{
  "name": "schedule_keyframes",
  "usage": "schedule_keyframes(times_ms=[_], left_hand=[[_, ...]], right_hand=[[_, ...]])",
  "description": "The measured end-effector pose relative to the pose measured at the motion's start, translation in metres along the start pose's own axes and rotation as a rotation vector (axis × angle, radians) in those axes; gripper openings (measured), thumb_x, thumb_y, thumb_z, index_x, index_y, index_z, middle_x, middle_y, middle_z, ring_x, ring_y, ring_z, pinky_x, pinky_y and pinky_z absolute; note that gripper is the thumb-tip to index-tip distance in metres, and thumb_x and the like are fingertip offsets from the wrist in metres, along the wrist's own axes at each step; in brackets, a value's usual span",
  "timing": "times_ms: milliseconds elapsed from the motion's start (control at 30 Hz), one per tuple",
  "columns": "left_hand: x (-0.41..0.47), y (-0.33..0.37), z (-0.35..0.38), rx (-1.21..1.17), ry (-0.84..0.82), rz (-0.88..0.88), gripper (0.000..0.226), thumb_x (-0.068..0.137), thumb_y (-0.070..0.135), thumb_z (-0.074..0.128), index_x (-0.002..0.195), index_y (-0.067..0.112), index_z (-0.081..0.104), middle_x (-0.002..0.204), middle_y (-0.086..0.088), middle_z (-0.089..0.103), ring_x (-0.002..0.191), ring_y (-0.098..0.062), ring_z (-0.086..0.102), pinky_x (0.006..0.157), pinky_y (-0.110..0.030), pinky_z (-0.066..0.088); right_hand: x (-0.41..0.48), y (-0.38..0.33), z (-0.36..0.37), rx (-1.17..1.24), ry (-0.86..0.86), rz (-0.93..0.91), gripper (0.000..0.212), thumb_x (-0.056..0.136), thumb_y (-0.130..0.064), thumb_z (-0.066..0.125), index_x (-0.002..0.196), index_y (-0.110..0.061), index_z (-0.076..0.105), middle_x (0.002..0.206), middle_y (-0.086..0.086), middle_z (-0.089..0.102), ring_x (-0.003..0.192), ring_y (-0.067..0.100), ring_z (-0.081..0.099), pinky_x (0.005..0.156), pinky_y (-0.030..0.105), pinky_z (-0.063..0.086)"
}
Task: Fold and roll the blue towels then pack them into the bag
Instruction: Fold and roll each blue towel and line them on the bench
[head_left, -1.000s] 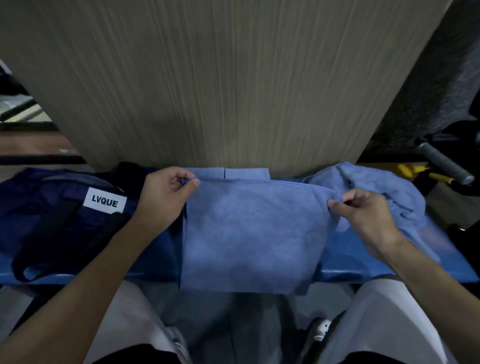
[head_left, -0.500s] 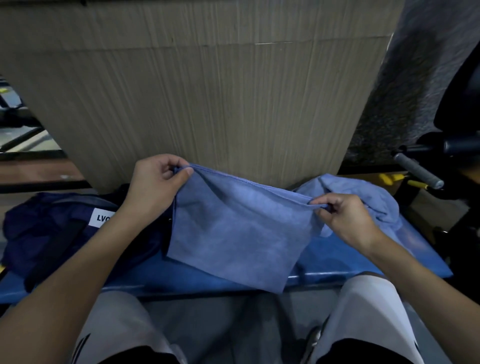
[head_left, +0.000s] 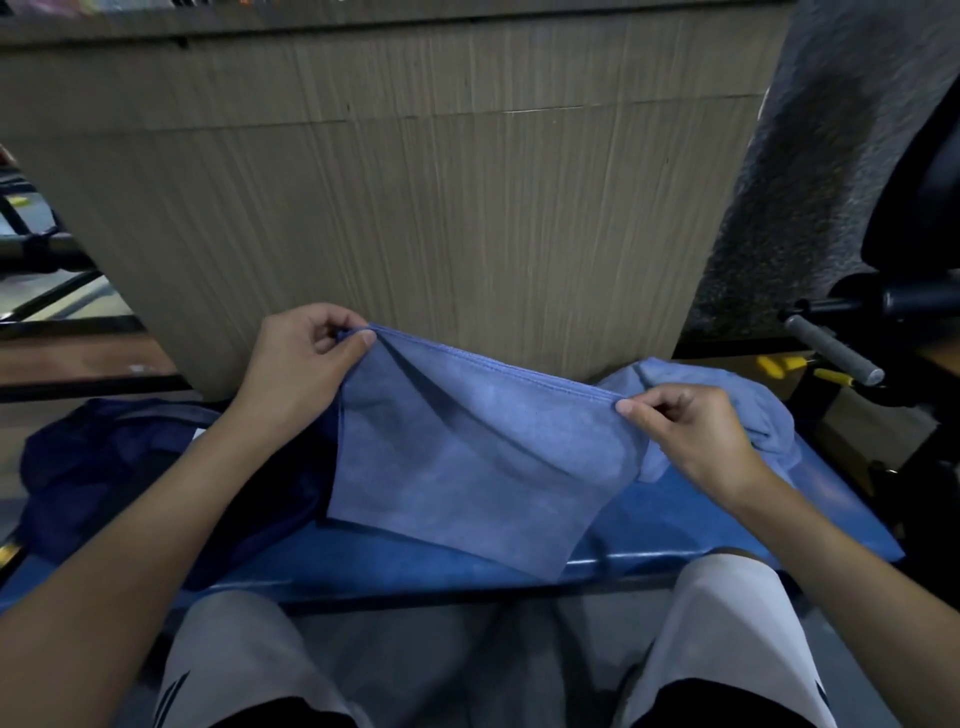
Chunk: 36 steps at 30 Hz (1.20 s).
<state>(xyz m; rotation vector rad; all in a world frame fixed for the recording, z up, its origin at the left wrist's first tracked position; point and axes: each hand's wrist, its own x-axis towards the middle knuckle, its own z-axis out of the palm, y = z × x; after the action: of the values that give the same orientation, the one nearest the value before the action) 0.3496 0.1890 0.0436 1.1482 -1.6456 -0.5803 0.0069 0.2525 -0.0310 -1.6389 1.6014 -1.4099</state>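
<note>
1. Blue towel: centre of the frame. It is lifted by its top edge, which slants, higher at the left. The lower part drapes onto the blue counter, and the lowest corner reaches the counter's near edge.
2. Your left hand: centre left. Thumb and curled fingers pinch the towel's upper left corner.
3. Your right hand: centre right. Thumb and forefinger pinch the towel's upper right corner, and the other fingers are curled in.
4. Second blue towel: crumpled on the counter, right of the frame, just behind your right hand.
5. Dark navy bag: slumped on the counter at the left of the frame, partly under your left forearm.
6. Wood-grain panel: upright, filling the upper centre behind the counter.
7. Grey bar handle: right edge of the frame. Yellow pieces sit just beside it, too small to identify.
8. Your light shorts: bottom of the frame, below the counter's near edge.
</note>
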Motion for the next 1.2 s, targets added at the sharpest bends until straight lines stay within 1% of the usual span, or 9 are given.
schedule_keyframes(times_ms=[133,233,400,533,667,833,933,1033,1200], left_hand=[[0.000,-0.004,-0.006,0.051,0.001,0.000,0.026,0.090,0.006,0.067,0.077,0.028,0.065,0.064,0.015,0.068,0.061,0.003,0.059,0.060,-0.015,0.049],[0.001,-0.004,-0.011,0.158,-0.006,0.044,0.026,0.089,0.006,0.068,0.077,0.028,0.064,0.071,0.006,0.067,0.063,0.000,0.058,0.062,-0.010,0.045],[0.003,-0.003,-0.018,0.263,-0.060,0.101,0.027,0.088,0.007,0.068,0.077,0.030,0.063,0.080,-0.010,0.070,0.071,-0.020,0.060,0.061,-0.010,0.043],[0.005,-0.002,-0.025,0.314,-0.105,0.137,0.028,0.088,0.007,0.069,0.077,0.033,0.063,0.079,0.000,0.070,0.073,-0.017,0.065,0.068,-0.020,0.049],[0.008,0.001,-0.031,0.312,-0.144,0.133,0.027,0.087,0.007,0.070,0.077,0.031,0.063,0.074,0.008,0.069,0.069,0.001,0.062,0.067,-0.011,0.047],[0.009,0.011,-0.031,0.298,-0.097,0.158,0.025,0.088,0.005,0.068,0.078,0.027,0.060,0.074,0.005,0.065,0.066,0.007,0.060,0.063,-0.005,0.043],[0.009,0.013,-0.033,0.210,-0.081,0.108,0.020,0.086,0.007,0.071,0.078,0.024,0.063,0.066,0.009,0.068,0.063,0.007,0.061,0.062,-0.004,0.044],[0.008,0.012,-0.037,0.163,-0.059,0.068,0.016,0.083,0.010,0.075,0.077,0.023,0.068,0.069,0.018,0.070,0.063,0.004,0.064,0.063,-0.005,0.047],[0.006,0.015,-0.040,0.172,-0.013,0.083,0.014,0.078,0.009,0.079,0.077,0.021,0.073,0.070,0.019,0.071,0.062,0.006,0.062,0.062,-0.005,0.046]], right_hand=[[0.005,-0.008,-0.007,0.016,-0.026,-0.006,0.012,0.082,-0.004,0.072,0.073,-0.011,0.069,0.069,0.000,0.068,0.061,-0.002,0.058,0.059,0.011,0.046],[0.013,-0.013,-0.013,-0.023,-0.007,-0.045,0.025,0.082,0.000,0.071,0.068,-0.019,0.064,0.067,0.001,0.065,0.060,0.001,0.056,0.059,0.012,0.046],[0.027,-0.024,-0.024,-0.050,0.096,-0.089,0.022,0.081,-0.009,0.076,0.067,-0.022,0.064,0.068,-0.003,0.067,0.058,-0.001,0.057,0.057,0.012,0.045],[0.035,-0.032,-0.031,-0.124,0.146,-0.105,0.020,0.080,-0.017,0.077,0.067,-0.016,0.063,0.068,0.002,0.066,0.057,0.005,0.056,0.055,0.024,0.048],[0.038,-0.038,-0.036,-0.215,0.134,-0.089,0.018,0.082,-0.018,0.075,0.070,-0.017,0.063,0.068,0.001,0.065,0.053,0.003,0.053,0.051,0.020,0.045],[0.039,-0.042,-0.034,-0.300,0.092,-0.111,0.012,0.085,-0.011,0.071,0.076,-0.013,0.063,0.077,0.004,0.068,0.070,0.016,0.063,0.065,0.036,0.053],[0.040,-0.041,-0.033,-0.303,0.105,-0.141,0.013,0.086,-0.009,0.070,0.078,-0.015,0.062,0.080,0.007,0.068,0.075,0.023,0.066,0.069,0.042,0.055],[0.041,-0.041,-0.033,-0.310,0.104,-0.147,0.010,0.086,-0.010,0.070,0.080,-0.015,0.064,0.078,0.007,0.068,0.075,0.024,0.066,0.069,0.039,0.053],[0.040,-0.041,-0.031,-0.328,0.096,-0.147,0.007,0.084,-0.012,0.073,0.080,-0.014,0.068,0.077,0.006,0.071,0.072,0.018,0.066,0.068,0.028,0.052]])
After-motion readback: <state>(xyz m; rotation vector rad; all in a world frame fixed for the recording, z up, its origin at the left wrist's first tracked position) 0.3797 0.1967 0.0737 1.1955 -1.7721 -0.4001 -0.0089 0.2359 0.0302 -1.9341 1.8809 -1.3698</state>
